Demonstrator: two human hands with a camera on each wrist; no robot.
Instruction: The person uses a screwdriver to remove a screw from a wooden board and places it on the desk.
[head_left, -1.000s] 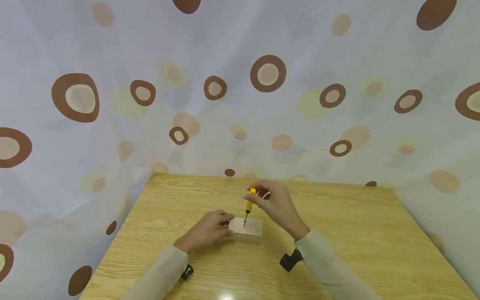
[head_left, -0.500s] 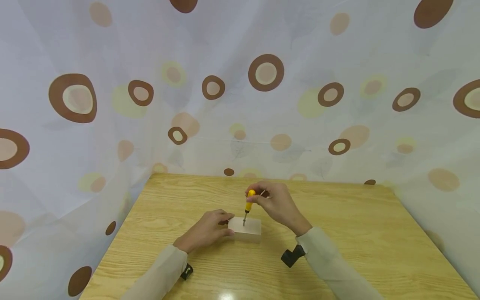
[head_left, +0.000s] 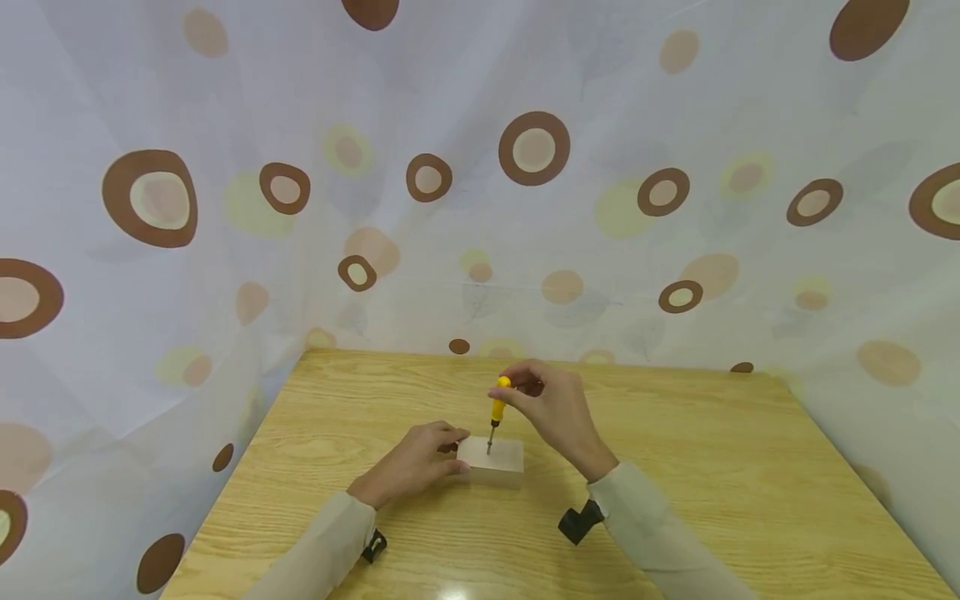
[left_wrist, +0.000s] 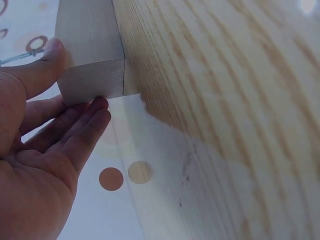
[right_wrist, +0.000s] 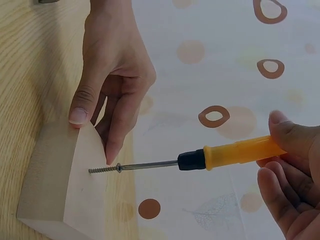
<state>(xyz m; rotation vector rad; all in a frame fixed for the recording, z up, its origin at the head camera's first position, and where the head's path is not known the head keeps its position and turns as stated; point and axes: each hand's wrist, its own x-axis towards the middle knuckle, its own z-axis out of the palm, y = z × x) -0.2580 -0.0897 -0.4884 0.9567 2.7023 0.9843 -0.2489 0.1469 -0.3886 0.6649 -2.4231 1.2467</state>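
Observation:
A pale wooden block (head_left: 504, 467) lies on the wood-grain table (head_left: 675, 467). My left hand (head_left: 414, 463) grips its left end between thumb and fingers; in the left wrist view, the thumb presses the block's edge (left_wrist: 92, 82) while fingertips sit at its end. A screw (right_wrist: 104, 170) stands in the block's top face, most of its thread showing. The screwdriver (right_wrist: 240, 154), with a yellow handle and black collar, has its shaft tip at the screw head. My right hand (head_left: 557, 415) pinches the handle's upper part between thumb and fingers above the block.
A white curtain (head_left: 480, 208) with brown and beige rings hangs behind the table and along both sides. Black camera mounts sit at the wrists, one below the right sleeve (head_left: 581, 522).
My right hand dips slightly, then rises again, its fingers shifting around the screwdriver handle. The left hand and the block stay in place.

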